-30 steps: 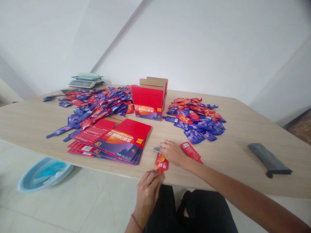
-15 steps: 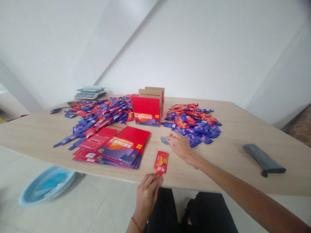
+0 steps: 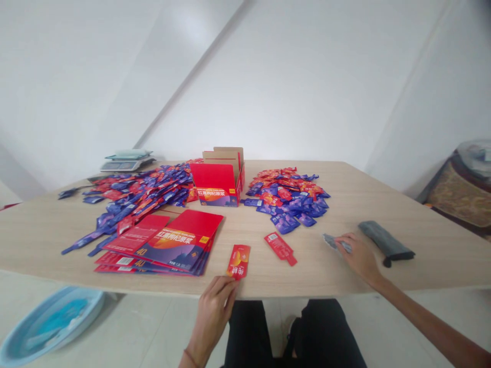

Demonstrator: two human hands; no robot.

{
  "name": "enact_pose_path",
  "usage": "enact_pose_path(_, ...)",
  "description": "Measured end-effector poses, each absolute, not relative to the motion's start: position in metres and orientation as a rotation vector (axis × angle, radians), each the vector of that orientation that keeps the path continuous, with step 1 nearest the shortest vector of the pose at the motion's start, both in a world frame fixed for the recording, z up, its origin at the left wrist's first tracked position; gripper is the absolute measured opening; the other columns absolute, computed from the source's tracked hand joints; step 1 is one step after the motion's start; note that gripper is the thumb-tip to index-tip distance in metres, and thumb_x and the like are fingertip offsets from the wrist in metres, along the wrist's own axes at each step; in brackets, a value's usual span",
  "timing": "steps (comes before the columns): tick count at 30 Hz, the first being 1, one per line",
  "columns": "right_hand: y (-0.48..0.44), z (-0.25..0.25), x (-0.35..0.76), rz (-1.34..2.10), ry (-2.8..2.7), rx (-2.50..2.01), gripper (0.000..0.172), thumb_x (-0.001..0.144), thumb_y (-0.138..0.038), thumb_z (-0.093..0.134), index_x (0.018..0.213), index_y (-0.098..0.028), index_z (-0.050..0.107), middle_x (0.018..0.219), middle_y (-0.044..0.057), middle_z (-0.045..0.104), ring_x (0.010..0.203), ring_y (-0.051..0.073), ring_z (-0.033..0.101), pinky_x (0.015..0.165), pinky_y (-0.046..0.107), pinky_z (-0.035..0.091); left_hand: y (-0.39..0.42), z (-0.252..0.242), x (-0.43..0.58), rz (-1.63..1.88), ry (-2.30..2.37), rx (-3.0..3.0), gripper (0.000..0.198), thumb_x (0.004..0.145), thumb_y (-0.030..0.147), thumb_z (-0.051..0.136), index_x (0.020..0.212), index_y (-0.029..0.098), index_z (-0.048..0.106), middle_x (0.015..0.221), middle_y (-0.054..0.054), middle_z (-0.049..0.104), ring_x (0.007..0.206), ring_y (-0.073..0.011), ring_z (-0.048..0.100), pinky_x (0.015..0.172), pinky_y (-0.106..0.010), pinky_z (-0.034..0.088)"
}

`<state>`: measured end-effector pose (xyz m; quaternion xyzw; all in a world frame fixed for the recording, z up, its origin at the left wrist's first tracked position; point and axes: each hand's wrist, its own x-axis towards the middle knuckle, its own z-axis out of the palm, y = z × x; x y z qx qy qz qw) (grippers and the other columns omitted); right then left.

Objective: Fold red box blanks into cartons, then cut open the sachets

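Head view: your left hand [image 3: 213, 312] pinches the near end of a red sachet [image 3: 238, 260], which lies at the table [image 3: 422, 276] edge, straight toward you from the open box [image 3: 219, 180]. A small tug there could drag it off into your lap. Well to the right of the box, your right hand [image 3: 356, 253] has its fingers curled over a silvery packet [image 3: 332, 241], just beside a grey pouch [image 3: 385, 241]. The grip looks loose, so the packet may slip or nudge the pouch.

Red-and-purple flat cartons [image 3: 169, 243], red sachets [image 3: 238, 260], grey pouch [image 3: 385, 242], pale wood-grain table [image 3: 422, 255].
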<state>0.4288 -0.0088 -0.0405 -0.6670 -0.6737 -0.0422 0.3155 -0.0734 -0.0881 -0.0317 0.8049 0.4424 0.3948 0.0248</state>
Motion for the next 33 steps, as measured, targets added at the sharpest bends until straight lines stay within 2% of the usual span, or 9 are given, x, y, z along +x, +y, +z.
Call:
enact_pose_path(8, -0.018, -0.070, 0.433, -0.164, -1.785, -1.750, 0.040, 0.101, -0.047, 0.045, 0.099, -0.023, 0.077, 0.110, 0.008, 0.073, 0.095, 0.025, 0.070, 0.081, 0.037, 0.054, -0.055, 0.003, -0.057, 0.812, 1.913, 2.398, 0.023, 0.105, 0.032, 0.059, 0.123, 0.021, 0.068, 0.116, -0.010, 0.073, 0.107, -0.0263, 0.071, 0.096, -0.039, 0.057)
enact_pose_path(11, -0.019, -0.070, 0.433, -0.195, -1.808, -1.745, 0.038, 0.102, -0.045, 0.045, 0.100, -0.023, 0.076, 0.111, 0.008, 0.072, 0.097, 0.025, 0.070, 0.083, 0.037, 0.054, -0.045, 0.008, -0.044, 0.545, 2.203, 2.362, 0.040, 0.100, 0.045, 0.068, 0.128, 0.016, 0.065, 0.110, -0.012, 0.073, 0.104, -0.0309, 0.071, 0.091, -0.040, 0.057)
enact_pose_path(15, -0.021, -0.070, 0.433, -0.245, -1.825, -1.752, 0.037, 0.104, -0.044, 0.045, 0.105, -0.023, 0.075, 0.113, 0.008, 0.072, 0.096, 0.024, 0.070, 0.083, 0.037, 0.054, -0.040, 0.003, -0.031, 0.485, 2.216, 2.426, 0.062, 0.093, 0.057, 0.071, 0.135, 0.013, 0.059, 0.115, -0.015, 0.071, 0.108, -0.0344, 0.067, 0.096, -0.044, 0.055)
enact_pose_path(17, -0.021, -0.070, 0.431, -0.269, -1.819, -1.758, 0.037, 0.104, -0.044, 0.045, 0.106, -0.023, 0.075, 0.113, 0.008, 0.071, 0.095, 0.024, 0.070, 0.081, 0.037, 0.054, -0.037, 0.000, -0.031, 0.490, 2.129, 2.427, 0.065, 0.091, 0.051, 0.074, 0.141, 0.015, 0.055, 0.121, -0.015, 0.071, 0.111, -0.0346, 0.067, 0.099, -0.045, 0.054)
enact_pose_path(21, -0.022, -0.069, 0.428, -0.291, -1.809, -1.750, 0.036, 0.104, -0.042, 0.045, 0.105, -0.023, 0.075, 0.112, 0.007, 0.072, 0.095, 0.024, 0.070, 0.079, 0.036, 0.054, -0.023, 0.003, -0.043, 0.383, 1.764, 2.443, 0.072, 0.089, 0.021, 0.070, 0.155, 0.017, 0.041, 0.141, -0.016, 0.067, 0.133, -0.0326, 0.060, 0.111, -0.046, 0.051)
enact_pose_path(24, -0.022, -0.067, 0.427, -0.292, -1.809, -1.747, 0.034, 0.104, -0.041, 0.046, 0.105, -0.023, 0.075, 0.112, 0.007, 0.072, 0.095, 0.024, 0.070, 0.080, 0.036, 0.054, -0.003, 0.022, -0.055, 0.194, 1.375, 2.622, 0.089, 0.085, -0.002, 0.052, 0.165, 0.027, 0.027, 0.159, -0.008, 0.055, 0.154, -0.0268, 0.041, 0.125, -0.051, 0.038)
enact_pose_path(27, -0.023, -0.067, 0.428, -0.294, -1.804, -1.748, 0.034, 0.104, -0.041, 0.046, 0.106, -0.023, 0.075, 0.111, 0.007, 0.072, 0.095, 0.024, 0.070, 0.079, 0.036, 0.054, 0.015, 0.048, -0.062, 0.093, 1.198, 2.837, 0.103, 0.077, -0.016, 0.034, 0.164, 0.039, 0.032, 0.160, 0.001, 0.055, 0.162, -0.0229, 0.027, 0.130, -0.058, 0.025)
enact_pose_path(29, -0.024, -0.067, 0.428, -0.300, -1.802, -1.749, 0.034, 0.105, -0.041, 0.046, 0.106, -0.023, 0.075, 0.112, 0.007, 0.072, 0.096, 0.024, 0.070, 0.080, 0.036, 0.054, 0.016, 0.064, -0.060, 0.195, 1.232, 2.883, 0.096, 0.082, -0.015, 0.033, 0.164, 0.035, 0.034, 0.157, -0.001, 0.057, 0.157, -0.0215, 0.038, 0.128, -0.050, 0.033)
enact_pose_path(33, -0.025, -0.067, 0.428, -0.307, -1.803, -1.762, 0.035, 0.105, -0.041, 0.045, 0.106, -0.023, 0.075, 0.112, 0.008, 0.072, 0.095, 0.024, 0.070, 0.079, 0.037, 0.054, -0.024, 0.071, -0.033, 0.379, 1.541, 2.760, 0.047, 0.103, 0.013, 0.049, 0.148, 0.026, 0.056, 0.134, -0.009, 0.071, 0.121, -0.0248, 0.068, 0.100, -0.038, 0.058)
